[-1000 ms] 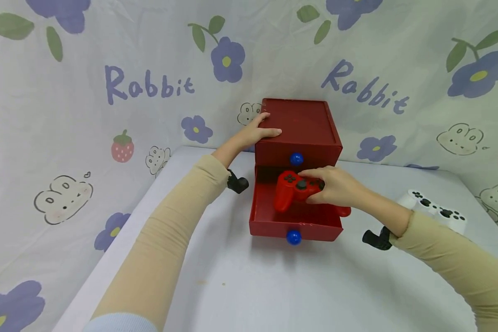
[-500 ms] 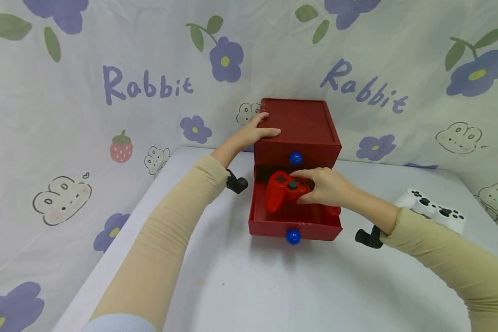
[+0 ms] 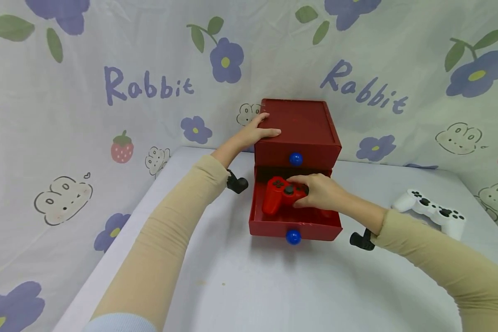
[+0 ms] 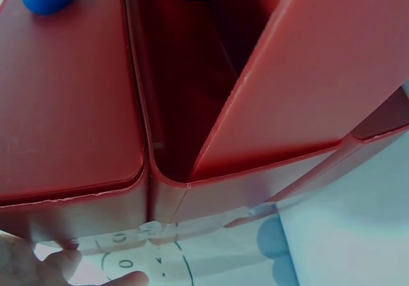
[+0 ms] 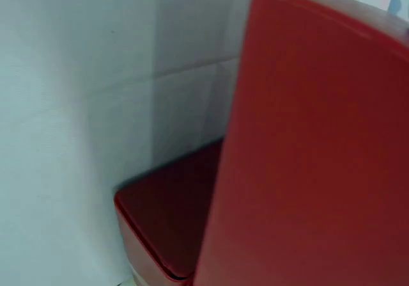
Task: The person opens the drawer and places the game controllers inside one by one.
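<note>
Red game controller (image 3: 275, 198) is in the pulled-out bottom drawer (image 3: 269, 228) of a red box (image 3: 303, 122). The right hand (image 3: 323, 192) curls its thumb and fingers round the controller's 3 o'clock side. At 11 o'clock, the left hand (image 3: 254, 133) rests on the box, fingers spread. A white controller (image 3: 433, 209) lies on the table (image 3: 253, 290) at 3 o'clock.

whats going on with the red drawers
A person's right grip holds a red plastic two-handled game controller at the pulled-out red lower drawer of a boxy dark red cabinet. Whether it rests on anything is unclear. Their left grip rests on the cabinet's top, at the left edge. The upper drawer, with its round blue knob, is shut. A white plastic game controller lies to the right on the white table.
</note>
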